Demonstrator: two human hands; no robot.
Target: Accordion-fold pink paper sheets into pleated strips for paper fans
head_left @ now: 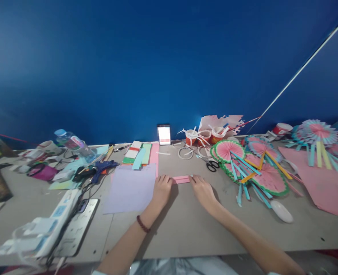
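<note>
A narrow folded strip of pink paper lies flat on the grey table in front of me. My left hand has its fingers closed on the strip's left end. At the other end, my right hand pinches it with the fingers curled down. The fingertips hide both ends of the strip. Beside my left hand rests a sheet of lilac paper. Black-handled scissors lie a little beyond my right hand.
Pleated watermelon-patterned paper fans with blue and orange strips spread to the right, near a white mouse. On the left are a power strip, a phone, a blue glue gun and a bottle. Paper cups stand against the blue wall.
</note>
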